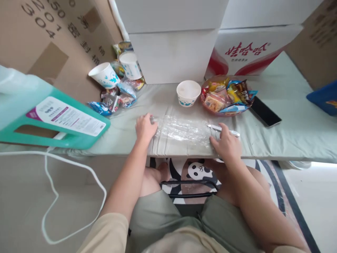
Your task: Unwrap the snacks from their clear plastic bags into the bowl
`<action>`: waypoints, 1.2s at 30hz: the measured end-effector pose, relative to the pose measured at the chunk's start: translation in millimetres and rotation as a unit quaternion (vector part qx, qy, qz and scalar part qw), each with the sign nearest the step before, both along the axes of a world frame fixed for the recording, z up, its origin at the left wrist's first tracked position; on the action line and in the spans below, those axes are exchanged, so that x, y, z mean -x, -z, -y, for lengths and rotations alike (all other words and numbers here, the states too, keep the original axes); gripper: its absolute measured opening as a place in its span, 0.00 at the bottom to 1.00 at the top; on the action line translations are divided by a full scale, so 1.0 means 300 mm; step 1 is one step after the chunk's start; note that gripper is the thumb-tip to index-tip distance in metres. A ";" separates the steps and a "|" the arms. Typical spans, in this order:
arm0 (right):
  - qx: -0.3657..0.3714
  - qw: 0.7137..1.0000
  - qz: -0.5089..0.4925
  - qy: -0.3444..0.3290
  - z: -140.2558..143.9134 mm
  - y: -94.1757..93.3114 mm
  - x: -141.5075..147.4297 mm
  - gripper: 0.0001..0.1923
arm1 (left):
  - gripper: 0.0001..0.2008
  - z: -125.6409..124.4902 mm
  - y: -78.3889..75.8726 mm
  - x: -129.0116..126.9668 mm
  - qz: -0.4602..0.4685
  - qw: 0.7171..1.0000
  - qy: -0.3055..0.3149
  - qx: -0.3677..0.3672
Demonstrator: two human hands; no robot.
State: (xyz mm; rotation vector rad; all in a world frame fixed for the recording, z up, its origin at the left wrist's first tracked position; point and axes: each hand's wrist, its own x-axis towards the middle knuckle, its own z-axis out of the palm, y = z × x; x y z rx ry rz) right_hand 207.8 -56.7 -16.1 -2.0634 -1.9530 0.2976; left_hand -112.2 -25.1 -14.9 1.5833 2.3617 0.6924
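Left hand [145, 128] and right hand [226, 144], both palm-down with fingers loosely spread, press the two ends of a crinkled sheet of clear plastic film [184, 130] flat at the near edge of the pale green table [289, 133]. Beyond the film stand a white paper bowl [188, 92] and a snack-filled pink bowl [226, 95]; a white pen-like tool [223, 129] touches the right fingers.
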 end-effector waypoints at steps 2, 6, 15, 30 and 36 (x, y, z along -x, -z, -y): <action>-0.034 0.998 0.039 -0.023 0.023 -0.006 -0.001 0.32 | 0.16 0.001 0.010 -0.002 0.048 0.999 0.022 0.003; -0.016 0.993 0.101 -0.061 0.076 -0.060 -0.004 0.33 | 0.23 -0.004 0.014 -0.008 0.138 0.988 0.066 -0.016; 0.035 0.953 -0.107 -0.283 -0.137 -0.136 0.145 0.39 | 0.22 -0.028 0.000 -0.028 0.501 0.844 0.182 -0.056; 0.101 0.928 -0.359 -0.018 -0.118 -0.068 0.235 0.10 | 0.28 0.034 -0.041 -0.167 0.733 0.658 0.097 0.144; 0.100 0.834 -0.542 0.031 -0.086 -0.006 0.149 0.23 | 0.08 0.046 -0.018 -0.313 0.611 0.772 0.093 0.148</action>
